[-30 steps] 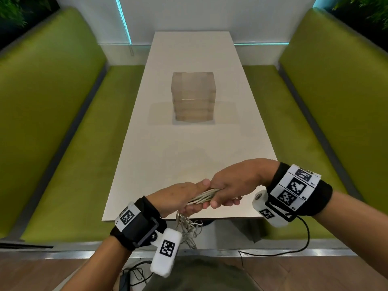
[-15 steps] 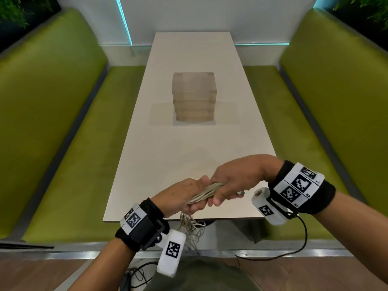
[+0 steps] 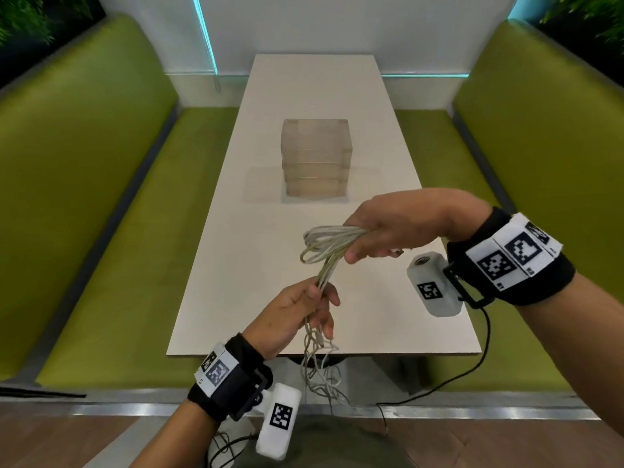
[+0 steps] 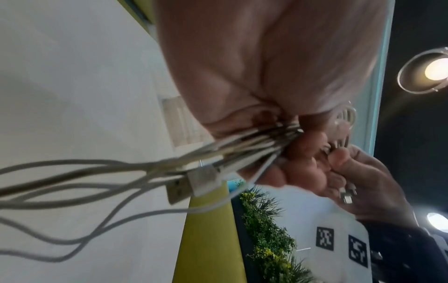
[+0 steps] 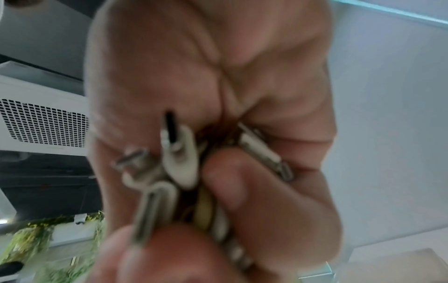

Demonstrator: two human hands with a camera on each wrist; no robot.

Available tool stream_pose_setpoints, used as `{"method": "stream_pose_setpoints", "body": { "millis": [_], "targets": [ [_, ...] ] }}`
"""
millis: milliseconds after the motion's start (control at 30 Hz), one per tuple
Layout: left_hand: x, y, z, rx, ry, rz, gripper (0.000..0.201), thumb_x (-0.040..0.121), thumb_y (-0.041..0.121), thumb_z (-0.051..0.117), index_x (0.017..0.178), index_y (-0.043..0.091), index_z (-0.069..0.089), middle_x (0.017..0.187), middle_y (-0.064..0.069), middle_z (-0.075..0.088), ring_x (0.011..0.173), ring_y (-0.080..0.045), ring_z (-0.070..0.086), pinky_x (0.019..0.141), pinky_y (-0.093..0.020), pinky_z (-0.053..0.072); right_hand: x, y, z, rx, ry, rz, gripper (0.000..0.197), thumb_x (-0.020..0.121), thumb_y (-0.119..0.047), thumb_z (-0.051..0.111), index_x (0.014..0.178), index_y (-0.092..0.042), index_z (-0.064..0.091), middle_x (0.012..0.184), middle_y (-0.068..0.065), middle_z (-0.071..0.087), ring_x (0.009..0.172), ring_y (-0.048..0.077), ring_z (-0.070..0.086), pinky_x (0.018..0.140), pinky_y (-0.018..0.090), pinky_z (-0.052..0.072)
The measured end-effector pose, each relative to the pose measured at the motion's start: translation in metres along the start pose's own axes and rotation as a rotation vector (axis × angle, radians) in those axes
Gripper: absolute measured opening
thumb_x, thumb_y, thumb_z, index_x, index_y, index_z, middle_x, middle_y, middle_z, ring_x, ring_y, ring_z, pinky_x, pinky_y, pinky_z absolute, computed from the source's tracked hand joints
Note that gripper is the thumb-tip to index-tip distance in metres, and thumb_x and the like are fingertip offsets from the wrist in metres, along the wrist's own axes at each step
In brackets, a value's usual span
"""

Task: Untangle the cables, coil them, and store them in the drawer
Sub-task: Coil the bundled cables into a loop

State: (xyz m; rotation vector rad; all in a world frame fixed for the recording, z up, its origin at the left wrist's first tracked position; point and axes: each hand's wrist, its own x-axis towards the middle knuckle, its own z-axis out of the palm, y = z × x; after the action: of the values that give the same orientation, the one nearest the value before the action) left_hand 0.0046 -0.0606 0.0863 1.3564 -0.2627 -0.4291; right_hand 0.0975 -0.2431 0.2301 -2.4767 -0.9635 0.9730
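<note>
A bundle of white cables (image 3: 326, 251) stretches between both hands above the near end of the white table (image 3: 256, 271). My right hand (image 3: 381, 231) grips the looped upper end; its wrist view shows several plugs (image 5: 179, 162) squeezed in the fist. My left hand (image 3: 304, 309) grips the strands lower down, and the loose ends (image 3: 320, 369) hang tangled below the table edge. In the left wrist view the cables (image 4: 242, 151) fan out of the fist, a USB plug (image 4: 194, 181) among them. The clear drawer unit (image 3: 315, 157) stands mid-table with its drawers pushed in.
Green bench seats (image 3: 111, 231) run along both sides of the table, the right bench (image 3: 540, 163) close to my right arm. A black wire (image 3: 472, 359) hangs from the right wrist camera. A white wall closes the far end.
My right hand has risen and moved away from the left, pulling the looped cables up. The hands were together at the table's near edge; the left has lifted slightly.
</note>
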Motion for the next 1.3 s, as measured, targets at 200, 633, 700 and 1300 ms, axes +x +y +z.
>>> {"method": "stream_pose_setpoints", "body": {
  "millis": [200,633,700,1300],
  "targets": [
    [0.001,0.000,0.002,0.124,0.065,0.033,0.023,0.088,0.044,0.055,0.088,0.021,0.057,0.062,0.006,0.050,0.055,-0.013,0.046,0.057,-0.024,0.039,0.000,0.007,-0.004,0.038,0.070,0.007,0.033,0.091,-0.036,0.058,0.075,-0.007,0.057,0.053,-0.006,0.052,0.048,0.013,0.049,0.053,0.031,0.043],
    [0.021,0.025,0.007,-0.320,0.470,0.171,0.035,0.103,0.022,0.031,0.113,0.002,0.058,0.113,-0.013,0.069,0.113,-0.026,0.062,0.100,-0.034,0.048,0.042,0.010,0.066,0.198,0.450,0.057,0.022,0.098,-0.035,0.045,0.084,-0.020,0.051,0.070,-0.002,0.056,0.060,0.017,0.055,0.055,0.024,0.045],
    [0.023,0.024,0.006,-0.309,0.534,0.164,0.035,0.103,0.021,0.030,0.111,0.005,0.060,0.110,-0.011,0.070,0.108,-0.023,0.064,0.096,-0.032,0.050,0.049,0.006,0.078,0.086,0.479,0.103,0.028,0.098,-0.040,0.042,0.100,-0.014,0.053,0.080,0.005,0.059,0.072,0.025,0.056,0.065,0.032,0.044],
    [0.025,0.025,-0.001,-0.491,0.573,0.121,0.025,0.103,0.021,0.033,0.102,0.007,0.054,0.126,-0.016,0.062,0.107,-0.018,0.065,0.075,-0.027,0.056,0.061,0.005,0.113,0.479,0.463,-0.005,0.019,0.087,-0.032,0.066,0.073,-0.036,0.053,0.070,-0.011,0.060,0.057,-0.003,0.052,0.058,0.014,0.040]
  ]
}}
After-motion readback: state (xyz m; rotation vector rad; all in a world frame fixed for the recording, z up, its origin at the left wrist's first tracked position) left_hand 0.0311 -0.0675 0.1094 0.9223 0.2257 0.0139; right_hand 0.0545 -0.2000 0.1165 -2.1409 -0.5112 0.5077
